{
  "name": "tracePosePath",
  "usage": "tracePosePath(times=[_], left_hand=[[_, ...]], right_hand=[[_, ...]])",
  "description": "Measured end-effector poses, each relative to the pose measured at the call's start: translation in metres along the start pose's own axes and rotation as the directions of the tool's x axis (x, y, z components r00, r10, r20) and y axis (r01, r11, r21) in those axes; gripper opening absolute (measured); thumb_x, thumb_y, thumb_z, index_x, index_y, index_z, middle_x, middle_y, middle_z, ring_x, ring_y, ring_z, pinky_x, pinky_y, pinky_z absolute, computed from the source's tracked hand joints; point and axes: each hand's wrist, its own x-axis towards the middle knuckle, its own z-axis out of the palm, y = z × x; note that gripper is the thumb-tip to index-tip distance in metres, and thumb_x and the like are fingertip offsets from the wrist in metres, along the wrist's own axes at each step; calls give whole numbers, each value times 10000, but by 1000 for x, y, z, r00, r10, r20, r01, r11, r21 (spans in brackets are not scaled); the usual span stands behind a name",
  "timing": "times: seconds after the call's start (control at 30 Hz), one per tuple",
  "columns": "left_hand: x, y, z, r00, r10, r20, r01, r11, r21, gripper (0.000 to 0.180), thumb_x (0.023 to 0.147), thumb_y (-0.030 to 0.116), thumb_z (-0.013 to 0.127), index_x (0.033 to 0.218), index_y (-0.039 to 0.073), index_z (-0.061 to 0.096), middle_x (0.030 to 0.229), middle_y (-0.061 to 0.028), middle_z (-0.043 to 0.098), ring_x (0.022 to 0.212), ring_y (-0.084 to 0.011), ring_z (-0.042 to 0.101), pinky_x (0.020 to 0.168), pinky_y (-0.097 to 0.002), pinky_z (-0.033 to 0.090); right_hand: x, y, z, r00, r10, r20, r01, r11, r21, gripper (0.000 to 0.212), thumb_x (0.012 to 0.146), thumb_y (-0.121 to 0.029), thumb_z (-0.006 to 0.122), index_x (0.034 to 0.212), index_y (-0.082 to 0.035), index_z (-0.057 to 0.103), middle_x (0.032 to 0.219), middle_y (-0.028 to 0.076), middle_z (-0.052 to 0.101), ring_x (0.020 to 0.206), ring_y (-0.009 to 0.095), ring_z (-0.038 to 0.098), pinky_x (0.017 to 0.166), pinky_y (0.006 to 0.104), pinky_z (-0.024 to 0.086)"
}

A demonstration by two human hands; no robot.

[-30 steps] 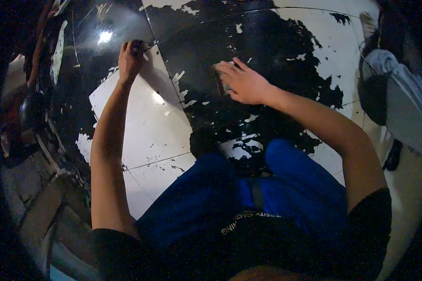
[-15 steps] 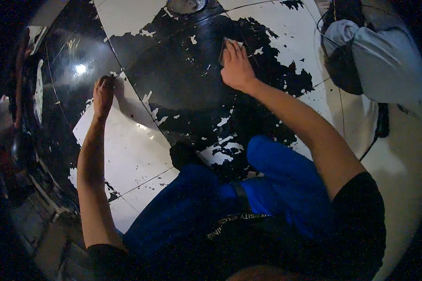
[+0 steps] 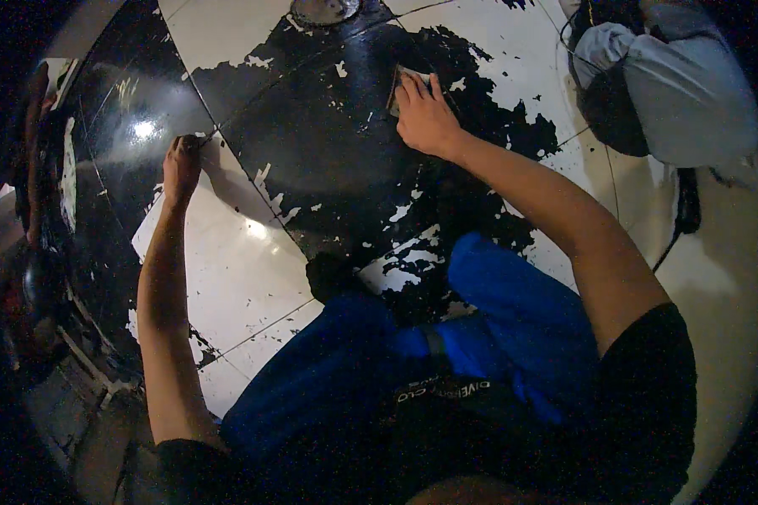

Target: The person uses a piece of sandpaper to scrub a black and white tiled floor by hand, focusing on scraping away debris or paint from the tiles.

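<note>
My right hand (image 3: 427,116) lies palm down on a black, peeling surface (image 3: 312,160), its fingers stretched over a thin greyish flat piece (image 3: 393,99). Only that piece's edges show around the fingertips, so its exact kind is unclear. On the left, my left hand (image 3: 182,168) is closed, fingers bent, at the border between the shiny black area and a white tile (image 3: 227,252). Something small and dark shows at its fingertips; shadow hides what it is. Both arms reach forward, well apart.
A round metal cover (image 3: 325,10) is set in the surface at the far edge. To the right lie a grey cloth bundle (image 3: 682,101) and a dark cord (image 3: 672,244). My blue-clad legs (image 3: 514,303) are folded close below. Dark clutter (image 3: 84,353) lines the left side.
The fingers of my right hand have spread a little, and more of the flat piece shows between them. My left hand keeps its place. The whole view has shifted slightly.
</note>
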Motion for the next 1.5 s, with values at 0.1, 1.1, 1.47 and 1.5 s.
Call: tracePosePath(times=[0.1, 1.1, 1.47, 1.5], left_hand=[[-5, 9, -2, 996, -88, -5, 88, 996, 1, 184, 909, 123, 669, 1078, 49, 666, 1050, -183, 694, 959, -418, 677, 817, -489, 546], [-20, 98, 39, 894, -287, -344, 322, 946, 48, 216, 845, 93, 687, 1017, -4, 597, 1131, -221, 606, 1074, -425, 595, 933, -488, 481], [-22, 94, 28, 918, -362, -164, 371, 928, 26, 255, 911, 178, 681, 1095, 23, 595, 1236, -213, 576, 1085, -434, 612, 890, -503, 522], [-22, 93, 24, 914, -388, -122, 395, 918, 40, 241, 922, 171, 670, 1103, 30, 598, 1239, -209, 576, 1088, -432, 614, 888, -505, 526]], right_hand=[[8, -7, -3, 999, -20, 43, 21, 999, -24, 574, 890, -217, 601, 1337, 127, 490, 1513, 339, 393, 1456, 465, 367, 1244, 583, 207], [145, -23, 42, 940, 17, -341, 77, 962, 261, 667, 1001, -441, 588, 1418, 76, 523, 1483, 332, 476, 1463, 480, 353, 1219, 524, 302], [159, 89, 43, 884, 121, -452, 6, 963, 269, 515, 970, -387, 639, 1287, 18, 662, 1494, 268, 510, 1446, 415, 411, 1191, 521, 347], [175, 99, 42, 903, 109, -415, 18, 957, 289, 495, 964, -377, 641, 1267, 14, 675, 1486, 263, 522, 1444, 409, 418, 1190, 520, 347]])
